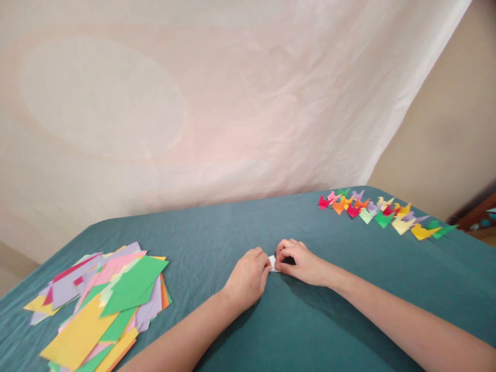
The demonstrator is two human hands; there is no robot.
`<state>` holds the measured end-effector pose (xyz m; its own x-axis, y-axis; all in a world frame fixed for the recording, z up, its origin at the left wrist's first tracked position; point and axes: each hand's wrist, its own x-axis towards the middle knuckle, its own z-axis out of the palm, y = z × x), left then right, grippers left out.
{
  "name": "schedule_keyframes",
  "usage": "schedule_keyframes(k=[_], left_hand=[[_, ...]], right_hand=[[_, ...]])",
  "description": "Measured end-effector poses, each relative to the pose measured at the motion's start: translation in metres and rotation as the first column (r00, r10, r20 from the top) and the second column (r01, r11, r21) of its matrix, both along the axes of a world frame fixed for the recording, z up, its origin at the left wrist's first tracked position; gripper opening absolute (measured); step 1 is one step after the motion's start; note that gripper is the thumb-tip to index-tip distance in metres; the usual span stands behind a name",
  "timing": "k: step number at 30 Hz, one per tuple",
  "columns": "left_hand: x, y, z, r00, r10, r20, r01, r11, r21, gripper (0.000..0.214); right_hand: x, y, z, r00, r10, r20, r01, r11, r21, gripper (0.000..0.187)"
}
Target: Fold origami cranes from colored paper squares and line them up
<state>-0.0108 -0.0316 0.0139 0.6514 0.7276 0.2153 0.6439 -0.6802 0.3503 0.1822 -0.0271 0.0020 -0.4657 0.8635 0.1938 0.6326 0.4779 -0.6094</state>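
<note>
A small piece of white paper [273,263] lies between my two hands at the middle of the table, mostly covered by the fingers. My left hand [250,276] is closed on its left edge, the fingertips pressed together there. My right hand [298,262] pinches the right side between thumb and bent fingers. How the paper is folded cannot be made out, as little of it shows. Both forearms reach in from the near edge.
Loose sheets of coloured paper [135,284] lie in an untidy pile at the left. Rows of small folded paper birds [383,220] stand at the far right. A dark green cloth [217,232] covers the table; a pale sheet [232,103] hangs behind it.
</note>
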Motion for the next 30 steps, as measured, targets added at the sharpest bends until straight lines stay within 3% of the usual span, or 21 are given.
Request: schedule_keyframes(k=[13,22,30], left_hand=[[-0.004,-0.005,-0.001,0.992,0.012,0.126,-0.006,0.999,-0.051,0.017],[-0.004,-0.007,0.0,0.977,-0.009,-0.211,0.025,0.997,0.077,0.022],[-0.002,-0.014,0.007,0.936,-0.005,-0.352,0.073,0.981,0.182,0.026]], right_hand=[[-0.003,-0.003,0.002,0.999,-0.028,0.018,0.028,1.0,-0.003,0.009],[-0.002,-0.002,0.003,1.0,-0.017,0.017,0.017,1.0,0.005,0.007],[-0.002,-0.003,0.0,0.999,-0.017,0.029,0.016,1.0,0.026,0.004]])
